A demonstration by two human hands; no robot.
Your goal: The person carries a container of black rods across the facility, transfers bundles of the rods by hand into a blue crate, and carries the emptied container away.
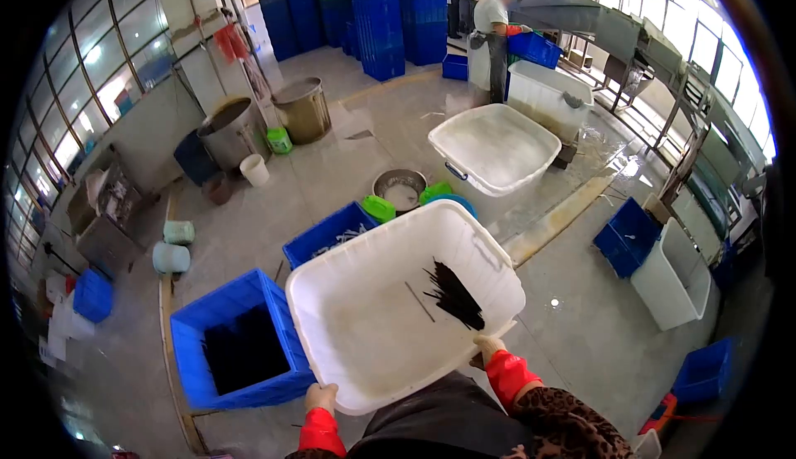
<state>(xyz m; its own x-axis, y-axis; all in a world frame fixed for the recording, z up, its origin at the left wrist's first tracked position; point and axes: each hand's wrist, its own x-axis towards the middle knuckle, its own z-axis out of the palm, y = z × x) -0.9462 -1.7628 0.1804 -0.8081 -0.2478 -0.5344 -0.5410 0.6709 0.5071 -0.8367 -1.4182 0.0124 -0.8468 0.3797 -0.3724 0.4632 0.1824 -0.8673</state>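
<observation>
In front of me is a large white plastic tub (356,318), tilted, with a fanned bundle of thin black sticks (454,297) lying at its right side. One more thin stick (419,301) lies apart on the tub's floor. My left hand (322,398) is closed on the near left rim of the tub. On the near right rim my right hand (487,349) is closed too; its fingers are partly hidden. Both wrists have red cuffs. Left of the tub stands a blue crate (186,347) holding a dark mass (246,349).
Behind the tub are another blue crate (303,247) with pale pieces, a metal basin (400,187) and green containers (379,208). Farther off stands a white tub (497,148) of cloudy liquid. A co-worker (489,40) stands beside machinery. Tall stacks of blue crates (377,24) line the back.
</observation>
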